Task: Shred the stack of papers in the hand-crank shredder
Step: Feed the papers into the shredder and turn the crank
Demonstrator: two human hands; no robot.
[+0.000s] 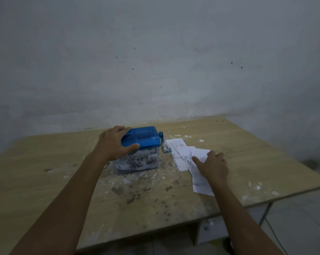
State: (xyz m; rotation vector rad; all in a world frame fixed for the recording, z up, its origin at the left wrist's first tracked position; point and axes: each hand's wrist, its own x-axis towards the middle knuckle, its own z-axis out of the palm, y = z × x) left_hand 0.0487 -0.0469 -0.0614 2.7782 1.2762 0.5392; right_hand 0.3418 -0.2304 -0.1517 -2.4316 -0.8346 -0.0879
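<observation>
Grip: the left hand [113, 142] curls round the blue plastic lid [142, 138] of the clear-bodied hand-crank shredder [137, 153]; the right hand [213, 165] lies spread, flat on the loose white printed papers [185, 155] beside it on the wooden desk [45, 172]. The bin holds shreds, so shredding appears partly done; several sheets remain.

The shredder [139, 150] sits mid-table [45, 162], near the wall [155, 61] behind; the papers [187, 159] lie just right of it.
</observation>
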